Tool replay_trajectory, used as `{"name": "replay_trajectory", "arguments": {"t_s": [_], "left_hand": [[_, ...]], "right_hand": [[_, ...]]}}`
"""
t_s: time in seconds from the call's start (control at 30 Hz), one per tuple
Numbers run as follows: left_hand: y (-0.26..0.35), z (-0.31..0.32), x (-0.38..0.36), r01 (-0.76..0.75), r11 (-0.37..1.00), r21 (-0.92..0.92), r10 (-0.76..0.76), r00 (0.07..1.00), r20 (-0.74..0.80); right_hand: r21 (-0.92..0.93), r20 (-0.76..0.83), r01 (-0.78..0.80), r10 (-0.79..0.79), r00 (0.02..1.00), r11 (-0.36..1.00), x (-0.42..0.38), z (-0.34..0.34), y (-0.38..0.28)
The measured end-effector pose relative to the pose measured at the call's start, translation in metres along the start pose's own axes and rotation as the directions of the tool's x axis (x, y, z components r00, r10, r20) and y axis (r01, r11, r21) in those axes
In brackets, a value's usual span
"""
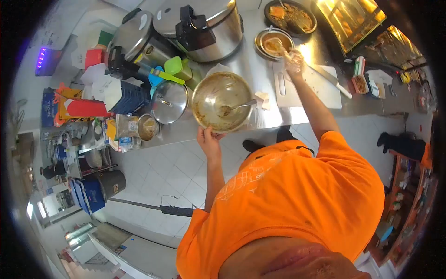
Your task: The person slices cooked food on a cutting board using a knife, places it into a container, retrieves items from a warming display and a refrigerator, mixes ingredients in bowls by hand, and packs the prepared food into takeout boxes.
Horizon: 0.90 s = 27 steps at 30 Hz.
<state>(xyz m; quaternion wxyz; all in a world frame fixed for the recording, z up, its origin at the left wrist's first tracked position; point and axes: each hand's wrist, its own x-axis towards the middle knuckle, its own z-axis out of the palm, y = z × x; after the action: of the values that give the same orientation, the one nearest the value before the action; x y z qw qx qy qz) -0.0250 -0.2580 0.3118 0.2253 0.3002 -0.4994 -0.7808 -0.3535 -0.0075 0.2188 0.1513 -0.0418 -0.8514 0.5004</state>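
My left hand is closed on the near rim of a wide metal mixing bowl, with its fingers under the edge. The bowl's inside is smeared with brown residue, and a metal spoon rests in it, handle over the right rim. My right hand, in a clear plastic glove, reaches to the back of the counter. Its fingertips are right at the rim of small nested metal bowls with something light brown inside. I cannot tell how these fingers are closed.
A white cutting board with a knife lies under my right forearm. Behind stand a dark pan of food, large cookers and a lit display case. A metal lid and stacked containers are at left.
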Motion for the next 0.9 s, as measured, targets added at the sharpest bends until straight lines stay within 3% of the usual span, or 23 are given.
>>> {"name": "replay_trajectory", "arguments": {"t_s": [0.03, 0.07, 0.17, 0.27, 0.3, 0.4, 0.43, 0.53, 0.57, 0.63, 0.67, 0.7, 0.73, 0.77, 0.8, 0.83, 0.9], "left_hand": [[-0.006, 0.011, 0.003, 0.001, 1.000, 0.006, -0.002, 1.000, 0.013], [-0.014, 0.020, 0.008, 0.001, 1.000, 0.010, -0.001, 1.000, 0.025], [-0.022, 0.069, 0.024, -0.010, 1.000, 0.015, 0.008, 0.996, 0.086], [-0.035, 0.118, 0.037, -0.026, 0.998, 0.049, 0.020, 0.995, 0.101], [-0.039, 0.133, 0.043, -0.032, 0.997, 0.071, 0.024, 0.994, 0.103], [-0.051, 0.188, 0.056, -0.021, 0.996, -0.082, 0.024, 0.999, 0.030], [-0.060, 0.199, 0.062, -0.018, 0.996, -0.087, 0.018, 1.000, -0.003], [-0.093, 0.223, 0.090, -0.004, 0.993, -0.116, -0.007, 0.996, -0.094], [-0.102, 0.232, 0.100, 0.005, 0.991, -0.134, -0.022, 0.992, -0.123], [-0.120, 0.251, 0.124, 0.036, 0.981, -0.190, -0.068, 0.984, -0.165], [-0.154, 0.248, 0.149, -0.085, 0.996, -0.006, 0.084, 0.991, -0.104], [-0.177, 0.257, 0.167, -0.139, 0.989, 0.047, 0.142, 0.988, -0.066], [-0.201, 0.266, 0.185, -0.195, 0.976, 0.097, 0.199, 0.980, -0.027], [-0.206, 0.285, 0.191, -0.121, 0.993, 0.008, 0.121, 0.992, -0.040], [-0.210, 0.304, 0.197, -0.047, 0.996, -0.082, 0.043, 0.998, -0.052], [-0.208, 0.324, 0.197, 0.082, 0.978, -0.190, -0.094, 0.994, -0.054], [-0.238, 0.345, 0.205, 0.135, 0.970, -0.203, -0.144, 0.989, -0.027]], "right_hand": [[-0.294, 0.042, -0.049, 0.064, 0.997, 0.955, 0.039, 0.024, 0.063], [-0.565, 0.083, -0.059, 0.127, 0.988, 0.823, 0.077, 0.048, 0.124], [-0.572, -0.006, -0.133, 0.159, 0.987, 0.809, 0.102, 0.055, 0.126], [-0.675, 0.213, -0.002, 0.197, 0.957, 0.738, 0.117, 0.019, 0.058], [-0.627, 0.237, 0.056, 0.121, 0.964, 0.777, 0.135, 0.024, 0.069], [-0.665, 0.469, 0.165, 0.235, 0.851, 0.729, 0.179, 0.025, 0.077], [-0.588, 0.401, 0.178, 0.094, 0.911, 0.789, 0.183, 0.028, 0.088], [-0.079, 0.564, 0.230, -0.147, 0.813, 0.970, 0.230, 0.079, 0.184], [-0.223, 0.556, 0.348, -0.174, 0.813, 0.911, 0.235, 0.059, 0.163], [-0.047, 0.556, 0.285, -0.212, 0.804, 0.957, 0.246, 0.022, 0.185], [-0.034, 0.491, 0.442, -0.370, 0.789, 0.896, 0.245, 0.002, 0.188], [-0.050, 0.411, 0.585, -0.518, 0.751, 0.809, 0.244, -0.018, 0.191], [0.014, 0.333, 0.394, -0.376, 0.865, 0.919, 0.238, -0.050, 0.167], [0.117, 0.242, 0.197, -0.220, 0.945, 0.973, 0.232, -0.084, 0.137], [0.352, 0.394, -0.555, 0.418, 0.818, 0.754, 0.220, -0.103, 0.102], [0.426, 0.400, -0.484, 0.321, 0.858, 0.764, 0.218, -0.109, 0.115], [0.440, 0.333, -0.524, 0.410, 0.849, 0.729, 0.213, -0.100, 0.102]]}}
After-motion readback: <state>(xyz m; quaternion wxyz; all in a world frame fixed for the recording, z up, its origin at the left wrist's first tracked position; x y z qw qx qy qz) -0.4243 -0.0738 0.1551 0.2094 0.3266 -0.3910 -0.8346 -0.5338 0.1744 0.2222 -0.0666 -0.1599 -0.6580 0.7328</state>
